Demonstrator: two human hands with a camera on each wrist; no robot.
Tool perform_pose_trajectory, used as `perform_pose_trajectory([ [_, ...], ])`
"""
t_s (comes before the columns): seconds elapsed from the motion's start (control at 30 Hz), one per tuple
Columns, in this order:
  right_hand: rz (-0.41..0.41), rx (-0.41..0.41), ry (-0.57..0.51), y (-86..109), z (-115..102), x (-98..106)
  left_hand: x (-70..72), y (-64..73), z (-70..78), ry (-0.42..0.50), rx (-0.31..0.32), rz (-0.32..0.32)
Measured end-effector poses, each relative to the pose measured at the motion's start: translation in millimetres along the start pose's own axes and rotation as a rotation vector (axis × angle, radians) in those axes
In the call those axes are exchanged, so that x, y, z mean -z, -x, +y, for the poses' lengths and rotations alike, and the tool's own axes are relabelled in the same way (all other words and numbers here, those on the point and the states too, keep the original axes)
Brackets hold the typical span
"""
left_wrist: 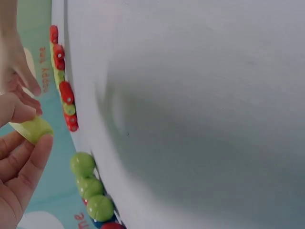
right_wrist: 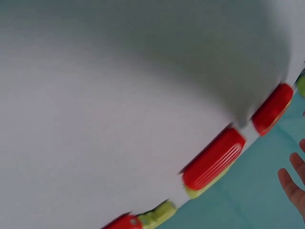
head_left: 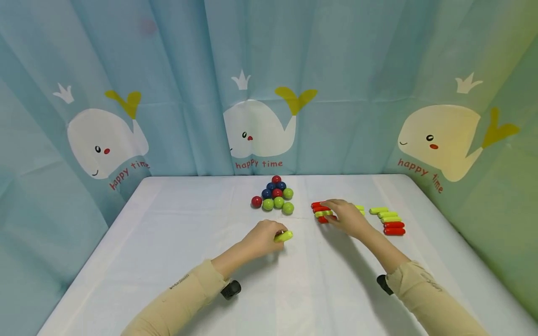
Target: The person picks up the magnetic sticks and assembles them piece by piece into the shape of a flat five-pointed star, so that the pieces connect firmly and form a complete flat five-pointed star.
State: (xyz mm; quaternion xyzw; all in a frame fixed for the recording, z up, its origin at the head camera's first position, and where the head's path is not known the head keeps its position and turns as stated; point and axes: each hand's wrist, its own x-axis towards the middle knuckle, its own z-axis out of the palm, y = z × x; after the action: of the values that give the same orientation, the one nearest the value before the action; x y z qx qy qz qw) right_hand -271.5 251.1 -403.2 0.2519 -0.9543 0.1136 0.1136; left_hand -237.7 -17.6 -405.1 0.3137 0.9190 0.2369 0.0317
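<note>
Okay, pinching a yellow-green piece [head_left: 284,236] between thumb and fingers of left hand [head_left: 265,237], held up off the desk [head_left: 185,210], end poking out on the hand's right side; then right hand [head_left: 349,219], fingers parted, loose and empty, above a group of red and yellow-green pieces [head_left: 322,209]; by its fingertips, lying between red ones, a ridged yellow-green piece [head_left: 322,214]; farther right, well apart from left hand, a second row of pieces [head_left: 394,225], yellow-green behind, red in front; beyond left hand, a cluster of red, blue and green balls [head_left: 279,202].
</note>
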Motion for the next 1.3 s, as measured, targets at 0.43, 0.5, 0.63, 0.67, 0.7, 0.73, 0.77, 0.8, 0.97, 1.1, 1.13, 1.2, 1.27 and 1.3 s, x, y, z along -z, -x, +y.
perform_pose_trajectory([
  [0.43, -0.001, 0.051, -0.087, -23.1, -26.1, -18.4, 12.8, 28.3, -21.1, 0.068, 0.044, 0.062],
  [0.5, 0.0, 0.055, -0.116, -26.0, -28.6, -19.3, 14.4, 30.7, -21.9, 0.07, 0.051, 0.061],
  [0.63, -0.003, 0.043, -0.179, -32.2, -33.2, -21.4, 16.6, 34.7, -23.5, 0.077, 0.067, 0.056],
  [0.67, -0.005, 0.043, -0.186, -34.3, -34.3, -22.4, 17.2, 36.1, -24.0, 0.084, 0.073, 0.057],
  [0.7, -0.009, 0.034, -0.201, -36.4, -35.8, -23.3, 17.4, 37.6, -24.6, 0.089, 0.077, 0.059],
  [0.73, -0.017, 0.023, -0.219, -38.2, -37.4, -24.2, 17.4, 39.2, -25.3, 0.095, 0.08, 0.063],
  [0.77, -0.027, 0.016, -0.231, -40.4, -38.9, -25.3, 17.3, 41.0, -25.8, 0.106, 0.081, 0.069],
  [0.8, -0.037, 0.01, -0.238, -42.4, -40.1, -26.4, 17.1, 42.3, -26.2, 0.117, 0.086, 0.077],
  [0.97, -0.094, -0.04, -0.266, -51.9, -44.9, -33.2, 14.0, 46.9, -29.5, 0.141, 0.11, 0.108],
  [1.1, -0.115, -0.122, -0.368, -58.4, -44.9, -37.7, 11.8, 48.2, -31.9, 0.158, 0.123, 0.122],
  [1.13, -0.118, -0.147, -0.406, -60.1, -44.7, -38.6, 11.6, 48.5, -32.4, 0.165, 0.122, 0.126],
  [1.2, -0.121, -0.2, -0.493, -63.7, -44.0, -40.5, 11.7, 49.1, -33.5, 0.17, 0.115, 0.132],
  [1.27, -0.129, -0.261, -0.581, -67.3, -43.6, -42.4, 12.2, 49.8, -34.4, 0.175, 0.109, 0.133],
  [1.3, -0.134, -0.28, -0.608, -69.1, -43.6, -43.4, 12.7, 50.2, -34.7, 0.175, 0.104, 0.131],
])
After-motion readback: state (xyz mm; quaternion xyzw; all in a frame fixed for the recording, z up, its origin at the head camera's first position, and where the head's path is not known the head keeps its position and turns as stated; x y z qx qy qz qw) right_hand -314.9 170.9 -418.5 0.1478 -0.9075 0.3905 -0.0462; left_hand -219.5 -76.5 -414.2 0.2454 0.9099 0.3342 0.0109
